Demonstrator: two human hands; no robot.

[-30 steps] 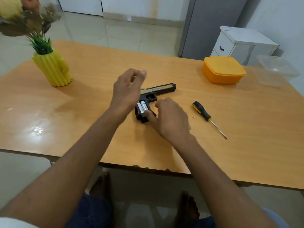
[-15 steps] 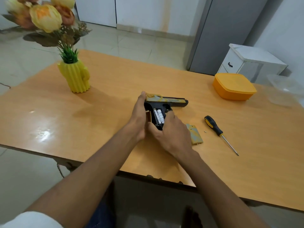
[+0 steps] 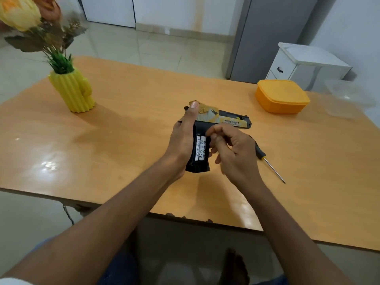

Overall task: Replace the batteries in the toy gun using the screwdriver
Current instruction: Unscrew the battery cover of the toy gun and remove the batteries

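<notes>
Battery-swap step is judged in hand: toy gun [image 3: 205, 128] at frame centre is gripped by the left hand [image 3: 183, 138], compartment open, two batteries [image 3: 200, 148] exposed. Right hand [image 3: 232, 153] fingers are curled beside the cells; a pinch cannot be told. Next, cells likely get pried out. Screwdriver [image 3: 265, 159] lies right of centre; table [image 3: 123, 124] edge is near below.

toy gun [image 3: 207, 128]: black grip and frame, yellow slide with dark lettering and a dark bird emblem
batteries [image 3: 201, 148]: white, small black symbols printed along them
screwdriver [image 3: 259, 151]: black handle with yellow band, silver shaft
table [image 3: 123, 124]: orange-tan wood grain, glossy with pale glare patches
vase [image 3: 73, 92]: bright yellow, vertical ribs
flowers [image 3: 18, 13]: yellow and orange blooms, brown leaves, green tuft at base
box [image 3: 281, 95]: orange, plain
cabinet [image 3: 304, 62]: white, black handle
floor [image 3: 144, 48]: pale cream tiles
</notes>
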